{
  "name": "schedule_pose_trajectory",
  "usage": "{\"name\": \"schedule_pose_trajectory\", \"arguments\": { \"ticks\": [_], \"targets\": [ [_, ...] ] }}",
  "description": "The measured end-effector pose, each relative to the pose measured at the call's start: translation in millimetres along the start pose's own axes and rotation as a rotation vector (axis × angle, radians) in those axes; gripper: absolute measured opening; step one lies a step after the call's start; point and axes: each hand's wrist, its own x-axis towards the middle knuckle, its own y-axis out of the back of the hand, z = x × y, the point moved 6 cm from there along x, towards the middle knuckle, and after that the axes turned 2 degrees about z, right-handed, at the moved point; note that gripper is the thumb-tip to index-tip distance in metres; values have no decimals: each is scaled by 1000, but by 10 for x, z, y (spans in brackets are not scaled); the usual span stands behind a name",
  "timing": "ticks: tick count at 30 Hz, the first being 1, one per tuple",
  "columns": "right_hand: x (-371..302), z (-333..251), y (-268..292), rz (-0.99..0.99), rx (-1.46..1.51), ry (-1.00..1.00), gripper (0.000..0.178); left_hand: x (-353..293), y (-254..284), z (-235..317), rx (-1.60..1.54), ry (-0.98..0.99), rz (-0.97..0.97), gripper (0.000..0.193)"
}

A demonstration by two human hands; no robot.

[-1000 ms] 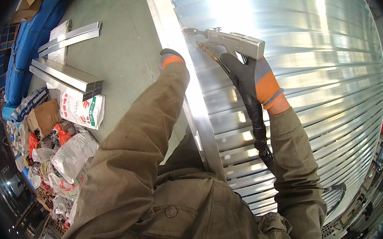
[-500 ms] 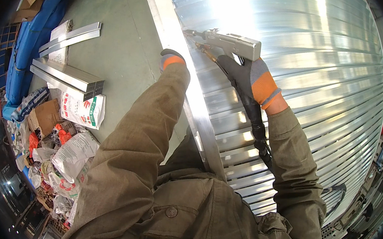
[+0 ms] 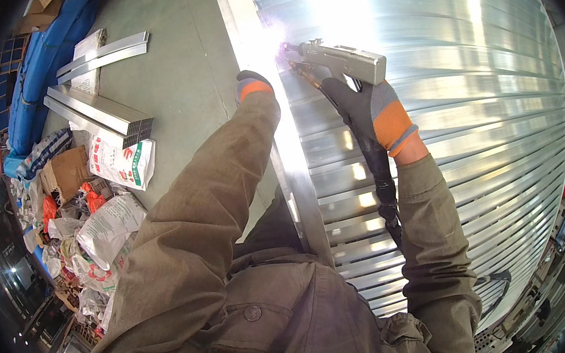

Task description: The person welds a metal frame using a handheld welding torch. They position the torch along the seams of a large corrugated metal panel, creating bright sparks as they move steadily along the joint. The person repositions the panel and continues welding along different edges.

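Note:
My right hand (image 3: 365, 106), in a dark, grey and orange glove, is wrapped round a welding gun (image 3: 346, 62) with a boxy silver-grey body. A thick black cable (image 3: 377, 176) runs from the gun back along my forearm. The gun's tip points left at a long metal rail (image 3: 291, 157), where a bright white-violet glare (image 3: 272, 41) hides the contact point. My left hand (image 3: 253, 86), gloved alike, closes on the rail's outer edge just below the glare; its fingers are partly hidden. Right of the rail spreads a panel of shiny parallel metal slats (image 3: 453, 125).
On the floor at left lie stacked metal profiles (image 3: 100, 112) and a pair of longer strips (image 3: 105, 58). Beyond them is a blue wrapped bundle (image 3: 48, 76). Plastic bags and scraps (image 3: 105, 227) are piled at lower left. Assorted gear lines the far right.
A bright glare has lit up at the gun's tip on the rail. The gun and my right hand have barely shifted; my left hand stays in place.

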Motion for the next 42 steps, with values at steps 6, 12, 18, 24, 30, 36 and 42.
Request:
{"name": "schedule_pose_trajectory", "arguments": {
  "ticks": [6, 12, 18, 24, 30, 36, 42],
  "targets": [
    [-11, -50, 16, -15, 8, -9, 49, 84, -145, 16, 9, -3, 9, 31],
    [-108, -129, 92, 2, 71, 14, 51, 250, -400, -10, 38, -10, 21, 32],
    [-63, -59, 96, 26, 73, 47, 51, 156, -263, -18, 27, -22, -6, 31],
    [-6, -34, 70, 42, 29, 120, 52, -29, 45, -48, 4, -23, -15, 30],
    [-23, -9, 49, 4, 71, -30, 51, -65, 134, -76, -11, -23, -18, 29],
    [12, -29, 42, 14, 33, 40, 52, -89, 200, -95, -24, -28, -23, 29],
    [47, 23, 48, 0, -45, 2, 53, -61, 174, -129, 5, -19, -4, 28]
  ]
}}
